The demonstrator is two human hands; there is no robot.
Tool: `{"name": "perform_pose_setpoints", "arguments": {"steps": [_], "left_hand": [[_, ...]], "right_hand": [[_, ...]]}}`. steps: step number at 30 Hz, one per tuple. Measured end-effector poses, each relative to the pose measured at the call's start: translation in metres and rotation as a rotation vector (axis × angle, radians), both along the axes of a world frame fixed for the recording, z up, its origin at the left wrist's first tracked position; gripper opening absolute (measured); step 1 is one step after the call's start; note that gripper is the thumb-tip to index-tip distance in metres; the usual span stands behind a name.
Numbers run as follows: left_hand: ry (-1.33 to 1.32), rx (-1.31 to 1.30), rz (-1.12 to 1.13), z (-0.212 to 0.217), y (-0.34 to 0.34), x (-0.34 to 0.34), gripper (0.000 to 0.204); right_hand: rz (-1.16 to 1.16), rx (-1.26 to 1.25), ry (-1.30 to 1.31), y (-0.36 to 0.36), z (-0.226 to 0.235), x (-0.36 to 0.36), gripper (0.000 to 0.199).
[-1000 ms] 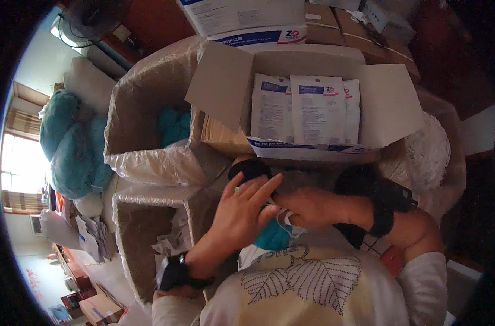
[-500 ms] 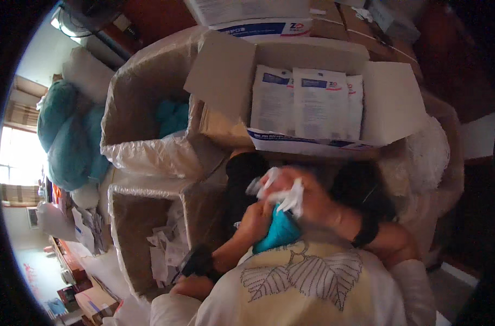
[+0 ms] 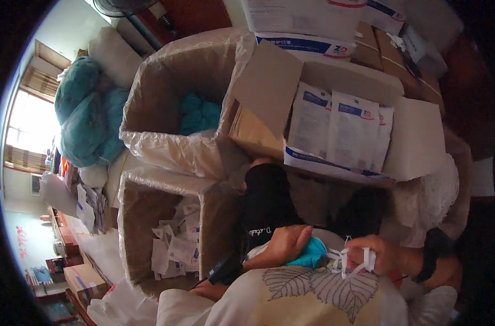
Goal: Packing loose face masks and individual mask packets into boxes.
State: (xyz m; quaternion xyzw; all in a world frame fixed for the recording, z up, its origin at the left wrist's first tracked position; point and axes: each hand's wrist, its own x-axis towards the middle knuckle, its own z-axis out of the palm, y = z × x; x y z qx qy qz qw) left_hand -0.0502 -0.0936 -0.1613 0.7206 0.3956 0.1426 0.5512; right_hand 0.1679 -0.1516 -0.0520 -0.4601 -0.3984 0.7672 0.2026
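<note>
In my lap lies a teal cloth-like bundle; what exactly it is cannot be made out. My left hand is closed over its left side, fingers pressed together. To its right, my right hand is curled round thin white straps. Some of them loop over its fingers, and others hang loose beside the bundle. The straps reach up to the bundle's right edge, though whether they are joined to it is unclear.
Ahead stands an open carton with several white packets. At the left are a plastic-lined box with teal items and a nearer lined box with white packets. Stuffed teal bags lie beyond.
My hands have moved apart and lower toward my lap; the right has shifted right with white straps in its fingers. The view has turned, so the boxes appear farther right.
</note>
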Motion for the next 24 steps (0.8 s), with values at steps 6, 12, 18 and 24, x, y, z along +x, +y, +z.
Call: {"name": "perform_pose_setpoints", "arguments": {"steps": [6,12,18,24], "left_hand": [[0.012,-0.02,-0.006,-0.007,0.01,0.0,0.035],[0.154,-0.047,-0.01,-0.001,0.018,0.004,0.036],[-0.016,-0.574,0.711,-0.065,0.022,-0.058,0.044],[-0.7,-0.616,0.776,-0.086,0.112,-0.049,0.045]], "right_hand": [[-0.251,-0.102,0.285,-0.037,-0.008,0.022,0.024],[-0.188,-0.039,0.234,-0.037,-0.006,0.035,0.041],[-0.387,-0.103,0.02,-0.054,0.021,0.064,0.041],[-0.847,0.013,-0.04,-0.068,-0.028,0.108,0.043]]}}
